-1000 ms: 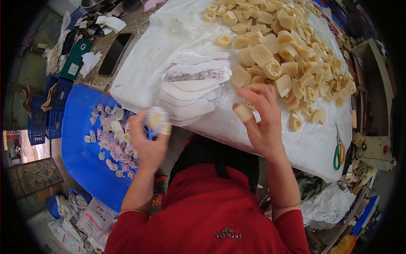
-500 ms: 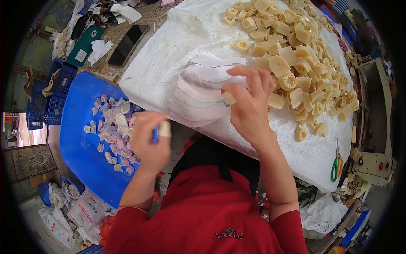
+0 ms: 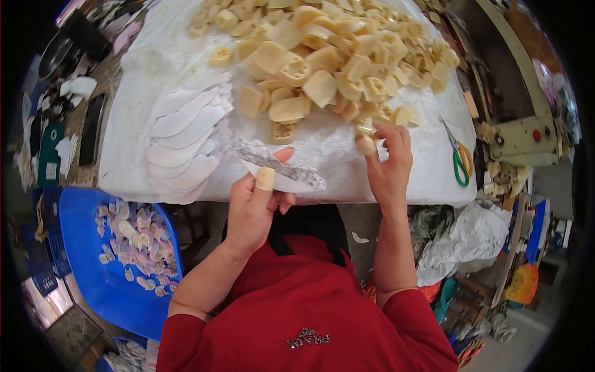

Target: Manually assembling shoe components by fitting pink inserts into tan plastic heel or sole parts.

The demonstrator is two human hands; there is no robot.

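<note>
My left hand (image 3: 251, 201) pinches a curved white strip (image 3: 279, 170) with a grey speckled edge, held just above the front of the white-covered table (image 3: 334, 183). A beige cover wraps its thumb. My right hand (image 3: 390, 161) reaches to the near edge of a heap of cream, hollow, heel-shaped plastic pieces (image 3: 322, 59). Its thumb, also capped in beige, stands apart from the curled index finger, and the fingertips are close to one cream piece (image 3: 364, 126); whether they touch it is unclear. Left of my hands, similar white strips (image 3: 186, 127) lie fanned out in an overlapping row.
A blue basin (image 3: 74, 248) at the lower left holds several pink-and-white covered pieces (image 3: 139, 242). Scissors (image 3: 460, 158) with green and orange handles lie at the table's right. Beyond stands a beige machine box (image 3: 524, 141) with a red button. A dark phone (image 3: 92, 130) rests at the far left.
The view has swung to the right. My left hand has come from above the basin to the table front and now holds a white strip. My right hand has moved from the strips to the heap.
</note>
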